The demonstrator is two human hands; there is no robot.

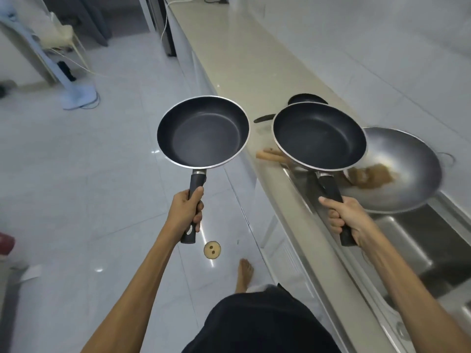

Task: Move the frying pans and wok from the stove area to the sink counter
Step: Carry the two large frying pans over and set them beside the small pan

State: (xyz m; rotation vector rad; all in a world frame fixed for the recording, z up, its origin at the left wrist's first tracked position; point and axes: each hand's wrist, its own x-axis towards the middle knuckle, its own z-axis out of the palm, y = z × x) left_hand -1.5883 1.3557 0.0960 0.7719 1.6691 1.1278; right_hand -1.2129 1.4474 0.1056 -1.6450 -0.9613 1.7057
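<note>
The left hand (pixel 187 211) and right hand (pixel 350 220) each grip the handle of a round dark non-stick frying pan: left pan (pixel 203 131) over the floor, right pan (pixel 319 136) above the counter, overlapping the grey metal wok (pixel 405 169).

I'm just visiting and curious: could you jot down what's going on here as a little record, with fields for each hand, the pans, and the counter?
left hand: closed in a grip on the handle of the left frying pan, held level over the floor
right hand: closed in a grip on the handle of the right frying pan, held above the counter edge
wok: sits at the sink, brown residue inside
third pan: dark, on the counter behind the right pan
both held pans: look empty
</note>
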